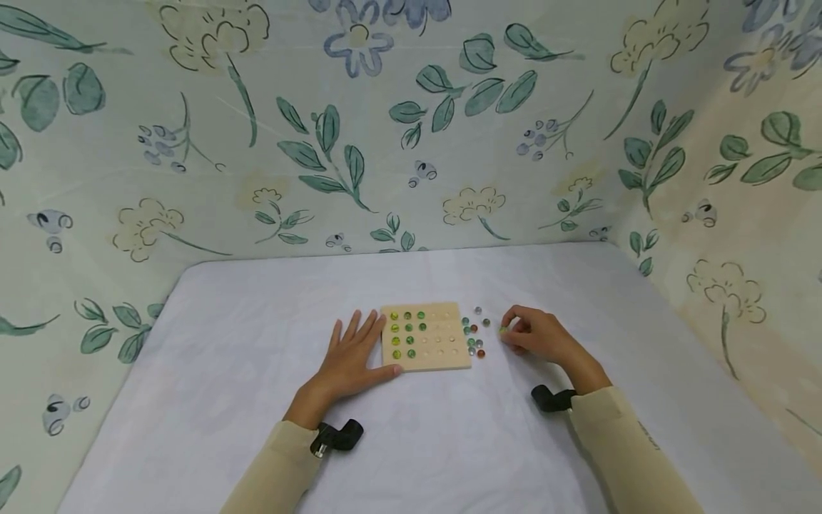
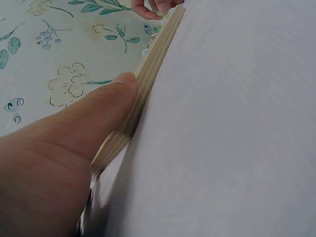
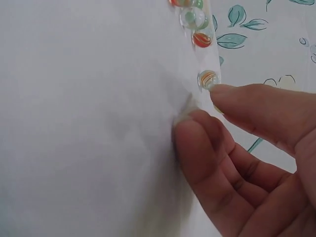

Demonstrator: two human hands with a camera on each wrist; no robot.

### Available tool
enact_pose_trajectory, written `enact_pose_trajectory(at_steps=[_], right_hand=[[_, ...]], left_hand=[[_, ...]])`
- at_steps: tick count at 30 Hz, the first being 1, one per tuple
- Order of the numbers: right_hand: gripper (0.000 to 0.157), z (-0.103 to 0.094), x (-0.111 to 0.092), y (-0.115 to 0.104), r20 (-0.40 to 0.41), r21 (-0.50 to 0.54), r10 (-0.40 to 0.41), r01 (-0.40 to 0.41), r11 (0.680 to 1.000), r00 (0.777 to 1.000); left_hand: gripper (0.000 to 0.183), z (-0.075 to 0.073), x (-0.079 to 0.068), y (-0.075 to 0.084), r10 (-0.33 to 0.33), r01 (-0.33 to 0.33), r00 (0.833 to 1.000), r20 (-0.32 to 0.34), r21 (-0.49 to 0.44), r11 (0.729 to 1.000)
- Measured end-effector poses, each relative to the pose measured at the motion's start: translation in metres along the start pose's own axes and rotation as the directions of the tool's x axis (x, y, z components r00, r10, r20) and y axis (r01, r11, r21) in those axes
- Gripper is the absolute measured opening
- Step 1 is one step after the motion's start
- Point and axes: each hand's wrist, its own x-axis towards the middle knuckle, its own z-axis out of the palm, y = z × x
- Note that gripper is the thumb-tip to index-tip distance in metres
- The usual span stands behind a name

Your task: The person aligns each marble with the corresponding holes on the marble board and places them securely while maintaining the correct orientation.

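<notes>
A pale wooden board (image 1: 433, 363) with rows of round hollows lies on the white cloth. Yellow-green marbles (image 1: 396, 341) fill its left column, and green marbles (image 1: 408, 328) sit in the columns beside it. My left hand (image 1: 349, 360) is spread along the board's left side, its thumb (image 2: 111, 101) against the near edge. Right of the board, my right hand (image 1: 536, 334) pinches a small greenish marble (image 1: 504, 330) at its fingertips, mostly hidden by them in the right wrist view. An orange-striped marble (image 3: 208, 79) lies just beyond the thumb tip.
Several loose marbles, clear, green and reddish-orange (image 1: 481, 353), lie between the board and my right hand. White cloth (image 1: 257, 328) covers the table. Floral fabric (image 1: 359, 143) hangs behind and at the sides. Each wrist wears a black camera (image 1: 343, 435).
</notes>
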Motion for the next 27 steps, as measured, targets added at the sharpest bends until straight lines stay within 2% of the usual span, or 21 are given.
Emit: enact_pose_trajectory(at_steps=[8, 19, 27], right_hand=[[0.014, 0.004, 0.003, -0.019, 0.005, -0.015, -0.025, 0.025, 1.0, 1.0], [0.015, 0.012, 0.01, -0.046, 0.042, 0.024, -0.101, 0.1, 0.995, 0.994], [0.016, 0.026, 0.015, -0.063, 0.087, 0.092, -0.082, 0.074, 0.993, 0.993]], left_hand=[[0.105, -0.003, 0.001, 0.002, -0.002, 0.002, 1.0, 0.023, -0.004, 1.0], [0.104, -0.004, 0.001, 0.003, -0.014, 0.014, 0.999, 0.04, 0.004, 1.0], [0.105, -0.004, 0.001, 0.002, -0.015, 0.015, 0.999, 0.043, 0.011, 1.0]])
